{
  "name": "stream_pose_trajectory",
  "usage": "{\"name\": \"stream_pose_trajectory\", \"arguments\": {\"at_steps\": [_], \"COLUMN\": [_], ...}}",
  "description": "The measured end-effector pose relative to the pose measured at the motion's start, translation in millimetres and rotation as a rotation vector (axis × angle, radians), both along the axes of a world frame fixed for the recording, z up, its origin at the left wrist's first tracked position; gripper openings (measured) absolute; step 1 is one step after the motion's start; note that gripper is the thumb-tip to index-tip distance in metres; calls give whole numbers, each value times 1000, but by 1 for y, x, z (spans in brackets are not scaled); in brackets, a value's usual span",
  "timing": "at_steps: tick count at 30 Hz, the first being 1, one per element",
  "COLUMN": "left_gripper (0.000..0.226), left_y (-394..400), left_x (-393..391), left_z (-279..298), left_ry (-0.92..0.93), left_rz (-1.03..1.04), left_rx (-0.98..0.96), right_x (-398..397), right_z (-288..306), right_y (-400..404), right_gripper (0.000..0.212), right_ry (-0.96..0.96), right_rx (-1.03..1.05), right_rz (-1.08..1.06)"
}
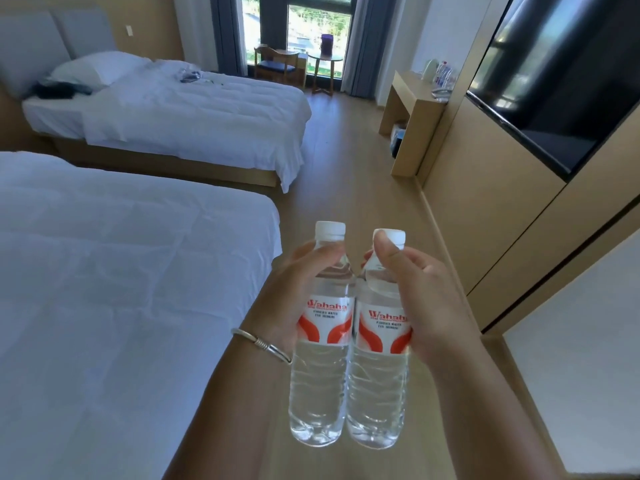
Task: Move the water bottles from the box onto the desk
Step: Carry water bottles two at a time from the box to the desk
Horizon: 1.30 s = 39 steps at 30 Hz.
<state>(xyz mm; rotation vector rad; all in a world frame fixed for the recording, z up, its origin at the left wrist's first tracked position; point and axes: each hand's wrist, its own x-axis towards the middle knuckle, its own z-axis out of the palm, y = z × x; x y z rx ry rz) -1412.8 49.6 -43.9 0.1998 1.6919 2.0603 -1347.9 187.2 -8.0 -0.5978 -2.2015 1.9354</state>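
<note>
Shot from head height, angled forward and down the room toward the window (298, 36), close above hands, beds (138, 271) at left.

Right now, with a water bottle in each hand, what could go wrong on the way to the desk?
1. The left bottle and right bottle touch side by side, so a bump might loosen one.
2. The right hand grips high near the cap, leaving the heavy lower part hanging; it could slip.
3. The desk already holds a kettle and bottles, which setting down might knock.
</note>
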Motion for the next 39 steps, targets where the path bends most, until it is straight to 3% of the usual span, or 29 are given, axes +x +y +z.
{"name": "stream_pose_trajectory", "arguments": {"at_steps": [6,15,19,31,35,39], "left_gripper": [42,49,32,19,32,28], "left_y": [36,160,213,331,365,389], "left_x": [-39,-119,-156,-288,-358,-437], "left_z": [2,32,34,27,18,16], "left_ry": [46,88,122,82,50,44], "left_rz": [81,176,208,41,15,-9], "left_rx": [-73,-79,-97,-61,-12,23], "right_x": [-49,-149,-190,-304,-368,-447], "right_z": [-10,7,8,-6,-12,-7], "right_y": [42,171,225,347,378,400], "right_gripper": [41,36,34,39,42,41], "right_ry": [15,53,82,64,53,44], "right_rx": [-85,-175,-193,-235,-203,-174], "right_rz": [65,171,192,81,41,-10]}}
